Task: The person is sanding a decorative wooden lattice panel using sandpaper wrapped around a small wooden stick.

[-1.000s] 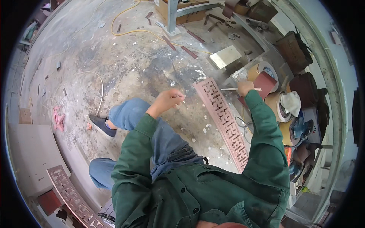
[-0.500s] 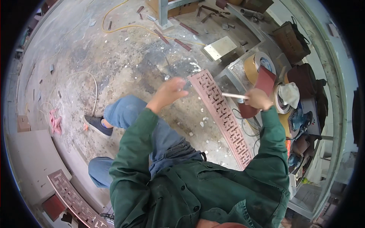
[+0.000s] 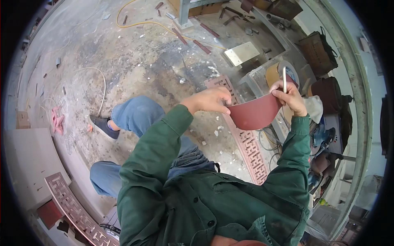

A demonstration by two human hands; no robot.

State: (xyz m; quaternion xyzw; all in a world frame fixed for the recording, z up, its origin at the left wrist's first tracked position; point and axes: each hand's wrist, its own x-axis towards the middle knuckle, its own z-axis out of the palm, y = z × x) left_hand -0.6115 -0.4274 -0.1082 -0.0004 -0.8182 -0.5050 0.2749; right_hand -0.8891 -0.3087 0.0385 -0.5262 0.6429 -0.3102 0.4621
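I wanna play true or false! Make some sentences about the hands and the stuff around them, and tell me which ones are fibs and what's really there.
1. The right hand holds a thin, pale stick. True.
2. The red-brown sheet lies flat on the floor. False: it is up in the air, curving between the right hand and the left hand.
3. The sheet hides part of a carved pink panel. True.
4. The sleeves are bright orange. False: they are green.
5. A pink cloth lies on the floor. True.
6. The shoe in view is yellow. False: it is dark, with a pale sole.
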